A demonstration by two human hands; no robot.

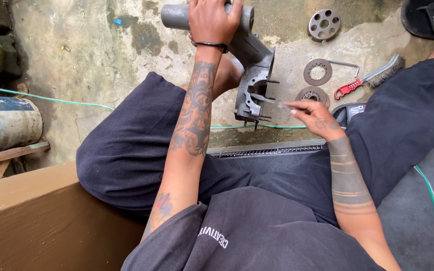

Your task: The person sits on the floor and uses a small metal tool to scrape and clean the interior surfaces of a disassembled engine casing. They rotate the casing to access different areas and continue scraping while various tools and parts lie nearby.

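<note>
Right hand: point(317, 116) nearest, fingers pinched narrow on a small thin part, too small to tell, its tip just beside the casing's open face.
Engine casing: point(253, 85) stands on the concrete floor point(101, 55) between the knees, long axis running up and away to the left.
Left hand: point(212, 21) farthest, wrapped tight around the casing's top tube.

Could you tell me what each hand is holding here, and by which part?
The left hand grips the grey metal engine casing by its tubular top end. The right hand pinches something small; it cannot be told.
</note>
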